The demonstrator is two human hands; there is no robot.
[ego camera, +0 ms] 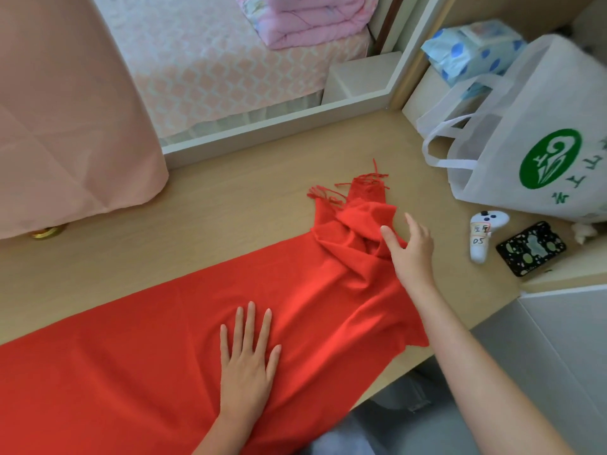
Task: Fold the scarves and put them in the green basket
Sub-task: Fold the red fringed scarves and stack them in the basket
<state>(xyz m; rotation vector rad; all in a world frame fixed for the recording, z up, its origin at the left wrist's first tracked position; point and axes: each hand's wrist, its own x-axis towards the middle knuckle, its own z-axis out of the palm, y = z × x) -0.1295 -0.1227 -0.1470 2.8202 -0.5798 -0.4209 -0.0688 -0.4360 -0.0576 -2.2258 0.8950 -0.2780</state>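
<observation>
I see a pink curtain at the left, resting on the wooden desk; the red scarf lies spread along the desk from the lower left, its fringed end bunched toward the right; the left hand presses flat on it, fingers straight and spread; the right hand is at the bunched part, fingers loose and parted, gripping nothing that I can make out; further right lie a white controller, a phone and a white bag.
</observation>
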